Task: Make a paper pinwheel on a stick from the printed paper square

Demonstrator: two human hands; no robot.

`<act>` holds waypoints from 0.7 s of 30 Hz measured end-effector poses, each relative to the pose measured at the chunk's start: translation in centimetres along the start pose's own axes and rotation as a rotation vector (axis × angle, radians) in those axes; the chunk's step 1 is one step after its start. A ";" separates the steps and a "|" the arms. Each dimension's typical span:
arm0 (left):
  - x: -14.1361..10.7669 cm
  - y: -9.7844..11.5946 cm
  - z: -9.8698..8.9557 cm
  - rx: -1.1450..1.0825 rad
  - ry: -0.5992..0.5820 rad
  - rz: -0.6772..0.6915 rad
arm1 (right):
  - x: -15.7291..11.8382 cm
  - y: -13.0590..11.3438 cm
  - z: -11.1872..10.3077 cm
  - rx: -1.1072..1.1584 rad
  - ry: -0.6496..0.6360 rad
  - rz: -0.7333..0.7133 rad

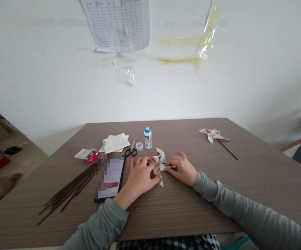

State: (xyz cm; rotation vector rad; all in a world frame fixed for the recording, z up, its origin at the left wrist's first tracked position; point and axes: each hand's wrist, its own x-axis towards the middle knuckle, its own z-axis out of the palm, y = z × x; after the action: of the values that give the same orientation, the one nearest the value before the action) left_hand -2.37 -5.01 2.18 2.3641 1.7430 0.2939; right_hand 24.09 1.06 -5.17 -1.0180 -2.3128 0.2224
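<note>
A small pinwheel of folded printed paper is between my two hands at the middle of the table. My left hand holds it from the left, thumb and fingers closed around its near side. From the right, my right hand pinches at a whitish part near the pinwheel's centre; the fingers partly hide what is there. Just beyond stands a white bottle with a blue cap. A finished-looking paper pinwheel on a dark stick lies at the far right.
Left of my hands lie a phone, several dark thin sticks and an opened red-and-white box. Behind them are paper sheets, black-handled scissors and a small clear round container. A white wall rises behind the table.
</note>
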 end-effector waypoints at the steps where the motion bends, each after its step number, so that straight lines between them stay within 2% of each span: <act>1: 0.0 0.0 0.1 0.001 0.005 -0.003 | 0.0 0.0 0.0 0.004 -0.001 0.003; 10: -0.1 0.2 -0.2 0.024 -0.026 -0.034 | 0.1 -0.6 -0.3 0.012 -0.055 0.036; 21: -0.3 -0.1 -0.3 0.000 -0.016 -0.010 | -0.1 -0.6 0.2 -0.041 -0.047 0.028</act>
State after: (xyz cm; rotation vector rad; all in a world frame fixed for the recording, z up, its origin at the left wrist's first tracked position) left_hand -2.58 -5.24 2.40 2.3498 1.7472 0.2726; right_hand 23.63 0.54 -5.18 -1.0772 -2.3548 0.2126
